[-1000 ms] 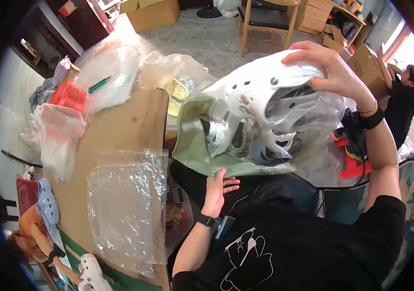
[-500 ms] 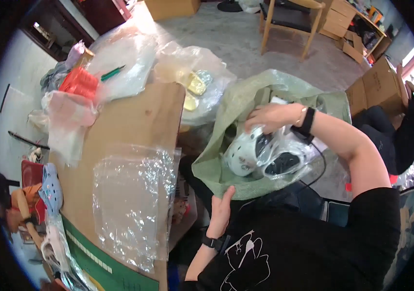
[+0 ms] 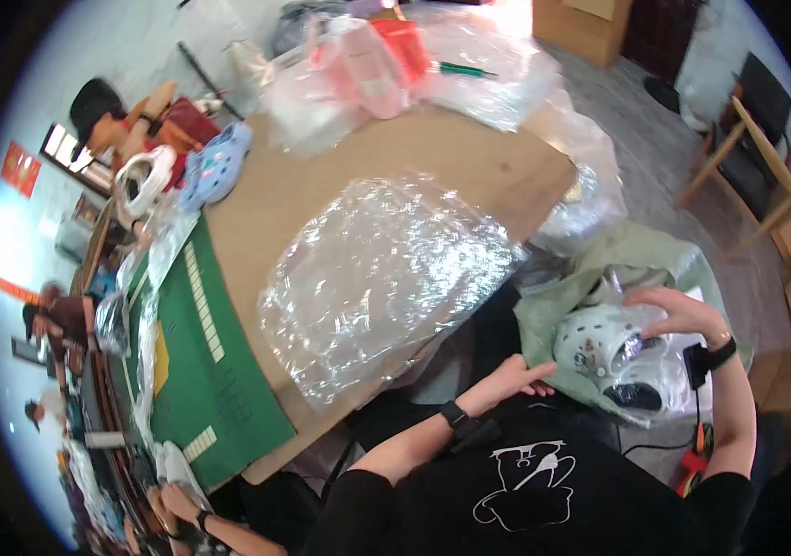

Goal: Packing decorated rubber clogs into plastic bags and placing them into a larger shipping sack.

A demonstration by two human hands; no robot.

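A green woven sack (image 3: 536, 320) with a wide mouth sits before me at the right. In it lie a white clog (image 3: 585, 338) with holes and small decorations, and a second white clog (image 3: 634, 397) beside it, both in clear plastic. My right hand (image 3: 683, 315) arches over the first clog's opening, fingers and thumb apart; whether it touches the clog is hard to tell. My left hand (image 3: 514, 375) is closed on the sack's near left rim, thumb inside, fingers below.
Left of the sack, a cardboard-topped table (image 3: 238, 199) bears clear plastic bags (image 3: 386, 278), a green mat (image 3: 219, 398), a blue clog (image 3: 216, 167), red packaging (image 3: 400, 46) and a green pen (image 3: 465, 69). A wooden chair (image 3: 752, 176) stands far right. Other people work along the left.
My view has swung left, so the table fills the middle and the sack appears further right. My left hand stays at the rim; my right hand remains over the clogs, its fingers more arched.
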